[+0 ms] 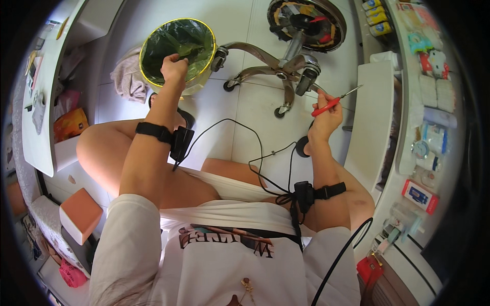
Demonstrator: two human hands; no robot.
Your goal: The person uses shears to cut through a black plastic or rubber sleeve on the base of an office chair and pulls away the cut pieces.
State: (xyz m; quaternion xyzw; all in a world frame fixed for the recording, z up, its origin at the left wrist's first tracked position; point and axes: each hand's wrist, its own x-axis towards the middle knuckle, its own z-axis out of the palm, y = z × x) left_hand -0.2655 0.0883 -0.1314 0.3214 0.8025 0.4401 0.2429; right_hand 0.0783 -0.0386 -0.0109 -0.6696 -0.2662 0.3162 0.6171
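My left hand reaches over a small bin with a yellow rim and a dark green plastic liner. Its fingers are curled closed; whatever they may hold is too small or hidden to make out. My right hand grips red-handled scissors at the right, with the metal blades pointing up and to the right. Just beyond the scissors is the metal wheeled base of a stool, whose round top shows a worn, patchy underside.
A beige cloth lies beside the bin. A white cabinet is at left, near an orange-topped box. At right, a white ledge adjoins shelves of packaged goods. Black cables run between devices strapped on my forearms.
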